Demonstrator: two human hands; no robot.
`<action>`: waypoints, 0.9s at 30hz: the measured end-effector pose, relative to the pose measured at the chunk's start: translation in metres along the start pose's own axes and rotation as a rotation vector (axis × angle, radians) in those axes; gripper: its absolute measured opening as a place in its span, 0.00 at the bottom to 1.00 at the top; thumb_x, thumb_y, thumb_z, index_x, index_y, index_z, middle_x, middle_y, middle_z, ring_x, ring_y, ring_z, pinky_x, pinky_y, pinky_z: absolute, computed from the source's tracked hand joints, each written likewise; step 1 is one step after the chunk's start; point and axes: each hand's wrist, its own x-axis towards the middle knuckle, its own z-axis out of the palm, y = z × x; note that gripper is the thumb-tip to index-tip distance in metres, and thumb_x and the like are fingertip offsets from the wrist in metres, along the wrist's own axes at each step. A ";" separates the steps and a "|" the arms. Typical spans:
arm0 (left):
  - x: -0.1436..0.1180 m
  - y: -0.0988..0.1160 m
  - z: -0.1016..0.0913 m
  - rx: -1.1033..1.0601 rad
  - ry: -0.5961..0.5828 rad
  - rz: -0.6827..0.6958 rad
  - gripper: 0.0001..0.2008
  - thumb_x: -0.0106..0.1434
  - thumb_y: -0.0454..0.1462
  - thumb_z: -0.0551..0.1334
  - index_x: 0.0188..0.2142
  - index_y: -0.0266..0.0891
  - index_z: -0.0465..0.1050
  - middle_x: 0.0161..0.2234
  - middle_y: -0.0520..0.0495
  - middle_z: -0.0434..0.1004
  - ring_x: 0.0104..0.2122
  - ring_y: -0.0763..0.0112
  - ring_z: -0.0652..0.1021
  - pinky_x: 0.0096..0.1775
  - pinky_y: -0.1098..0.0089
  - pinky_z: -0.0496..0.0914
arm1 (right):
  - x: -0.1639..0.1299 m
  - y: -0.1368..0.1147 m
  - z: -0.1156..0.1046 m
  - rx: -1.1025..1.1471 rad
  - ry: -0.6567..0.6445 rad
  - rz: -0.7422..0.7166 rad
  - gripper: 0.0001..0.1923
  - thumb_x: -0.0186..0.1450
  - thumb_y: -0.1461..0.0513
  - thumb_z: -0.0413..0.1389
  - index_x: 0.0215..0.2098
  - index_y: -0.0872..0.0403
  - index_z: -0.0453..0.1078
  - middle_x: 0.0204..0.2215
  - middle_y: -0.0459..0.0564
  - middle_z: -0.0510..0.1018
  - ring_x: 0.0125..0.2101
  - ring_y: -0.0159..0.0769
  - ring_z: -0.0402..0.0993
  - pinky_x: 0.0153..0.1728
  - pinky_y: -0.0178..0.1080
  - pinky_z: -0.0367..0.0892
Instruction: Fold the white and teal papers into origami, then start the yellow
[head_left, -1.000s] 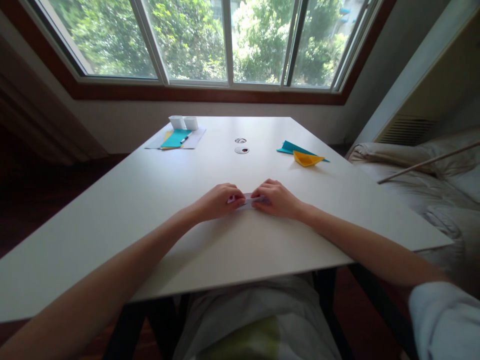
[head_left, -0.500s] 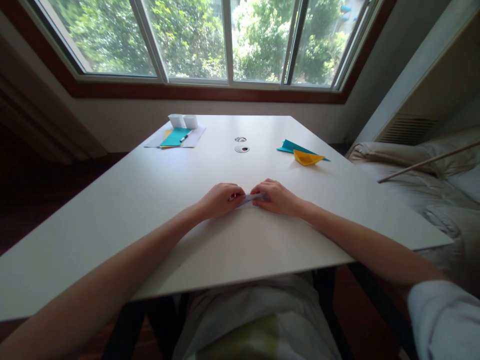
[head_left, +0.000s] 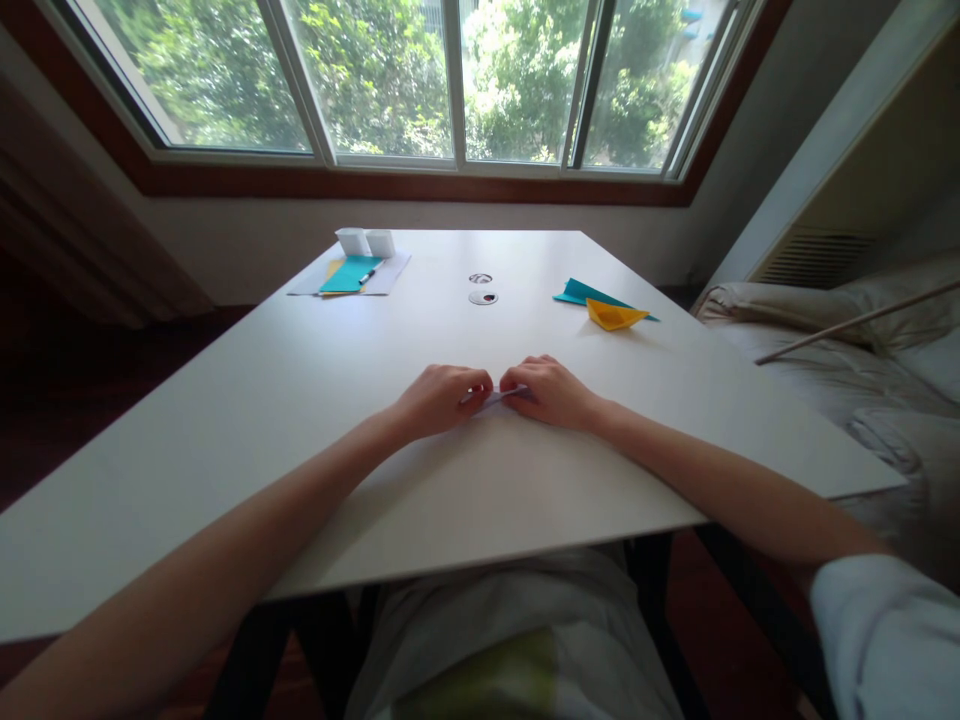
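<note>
A small piece of folded white paper (head_left: 493, 400) sits between my hands, low over the white table (head_left: 315, 420). My left hand (head_left: 444, 398) pinches its left end with thumb and fingers. At the right end, my right hand (head_left: 551, 392) has its fingers closed on the same paper. Most of the paper is hidden behind my fingers, so its folded shape is hard to make out. Farther off to the right lie a yellow paper boat (head_left: 615, 316) and a teal paper plane (head_left: 589, 292), the boat in front of the plane.
At the back left, two white containers (head_left: 366, 242) stand by teal paper (head_left: 349, 274), yellow and white sheets, and a pen (head_left: 370, 272). Two round fittings (head_left: 483, 298) are set into the tabletop. Beyond the right edge is a beige padded seat (head_left: 795, 310) with a stick across it.
Both hands stay in nearly the same place, still on the white paper. Less of the paper shows between and below my fingers now.
</note>
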 end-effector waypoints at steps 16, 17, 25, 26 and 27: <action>-0.019 0.015 -0.008 0.094 -0.159 0.184 0.13 0.61 0.37 0.53 0.44 0.43 0.70 0.46 0.46 0.71 0.43 0.65 0.73 0.41 0.67 0.67 | -0.016 0.001 -0.028 0.105 -0.245 -0.173 0.14 0.63 0.60 0.52 0.46 0.51 0.70 0.45 0.53 0.74 0.44 0.37 0.69 0.47 0.41 0.62; -0.018 0.015 -0.008 0.073 -0.166 0.190 0.13 0.62 0.36 0.52 0.45 0.42 0.69 0.47 0.45 0.71 0.44 0.65 0.72 0.43 0.67 0.67 | -0.016 0.002 -0.028 0.124 -0.254 -0.158 0.14 0.63 0.61 0.52 0.47 0.50 0.70 0.46 0.53 0.73 0.45 0.38 0.69 0.48 0.41 0.61; -0.022 0.023 0.000 0.110 -0.240 0.184 0.18 0.64 0.37 0.50 0.51 0.31 0.61 0.54 0.36 0.64 0.55 0.61 0.64 0.54 0.64 0.59 | -0.025 0.003 -0.030 0.228 -0.515 -0.044 0.33 0.60 0.54 0.54 0.61 0.52 0.50 0.61 0.57 0.51 0.60 0.45 0.46 0.58 0.49 0.49; -0.024 0.025 0.002 0.120 -0.238 0.178 0.20 0.65 0.38 0.49 0.53 0.30 0.59 0.56 0.35 0.62 0.56 0.60 0.62 0.55 0.63 0.56 | -0.026 0.002 -0.030 0.224 -0.528 -0.032 0.37 0.59 0.52 0.54 0.62 0.54 0.48 0.61 0.59 0.50 0.61 0.47 0.44 0.58 0.51 0.47; -0.025 0.026 0.004 0.129 -0.236 0.168 0.21 0.65 0.38 0.48 0.55 0.29 0.56 0.57 0.33 0.59 0.57 0.60 0.61 0.56 0.61 0.55 | -0.027 0.000 -0.029 0.215 -0.539 -0.017 0.40 0.58 0.50 0.54 0.62 0.56 0.47 0.61 0.61 0.49 0.61 0.48 0.43 0.58 0.52 0.46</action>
